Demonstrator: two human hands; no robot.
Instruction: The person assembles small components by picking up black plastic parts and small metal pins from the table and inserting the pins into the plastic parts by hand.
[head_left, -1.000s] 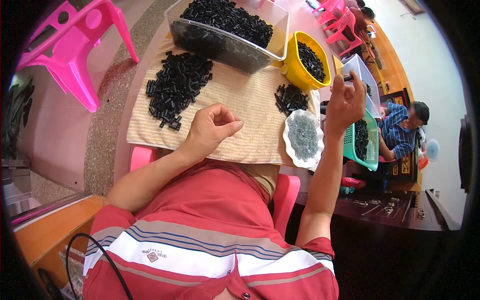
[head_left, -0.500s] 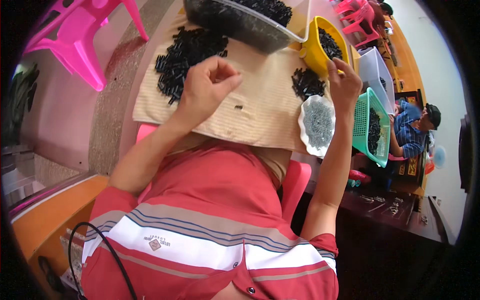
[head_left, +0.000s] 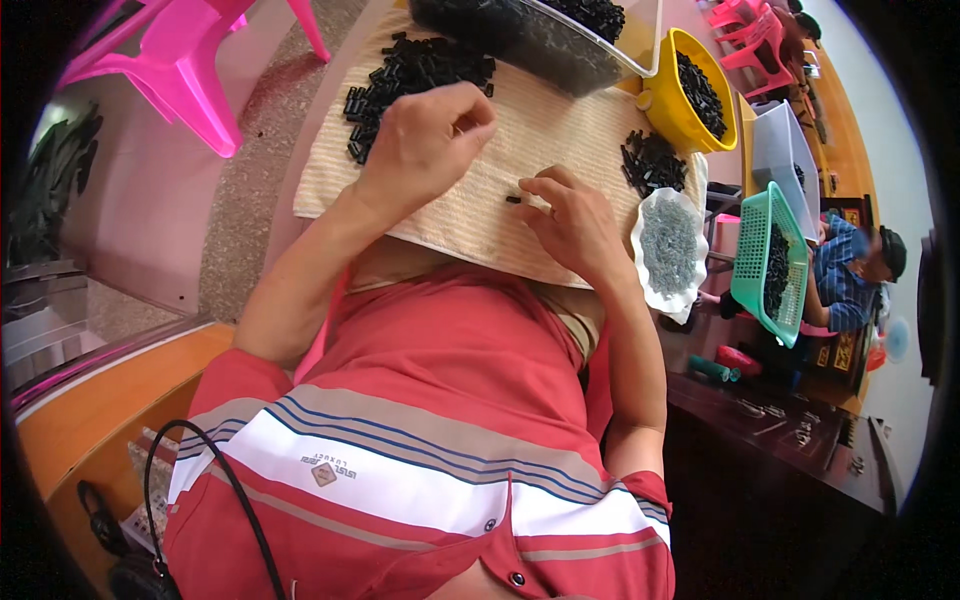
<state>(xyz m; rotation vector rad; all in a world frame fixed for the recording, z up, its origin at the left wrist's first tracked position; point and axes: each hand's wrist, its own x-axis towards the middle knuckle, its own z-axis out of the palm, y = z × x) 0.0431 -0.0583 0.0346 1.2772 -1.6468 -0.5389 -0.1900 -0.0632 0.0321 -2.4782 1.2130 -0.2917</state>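
A striped cream cloth [head_left: 470, 225] lies before me. Over it, beside a heap of short black tube-like pieces [head_left: 420, 65], my left hand [head_left: 425, 140] hovers with fingers curled in a pinch; whatever they hold is hidden. My right hand [head_left: 575, 220] is low over the cloth, thumb and forefinger apart. Just off its fingertips lies one small black piece [head_left: 513, 199]. To the right of that hand are a smaller black heap [head_left: 652, 163] and a white scalloped dish [head_left: 641, 238] of small shiny, clear-grey parts [head_left: 668, 245].
A clear tub [head_left: 640, 55] of black pieces stands at the far edge, with a yellow bowl [head_left: 660, 112] beside it. Farther right are a green basket [head_left: 745, 275], a white bin [head_left: 775, 135] and a seated person [head_left: 845, 285]. A pink chair [head_left: 185, 60] stands at left.
My right hand has come down and left from beside the yellow bowl to the small piece on the cloth. My left hand stays near the large heap. The whole view has shifted slightly.
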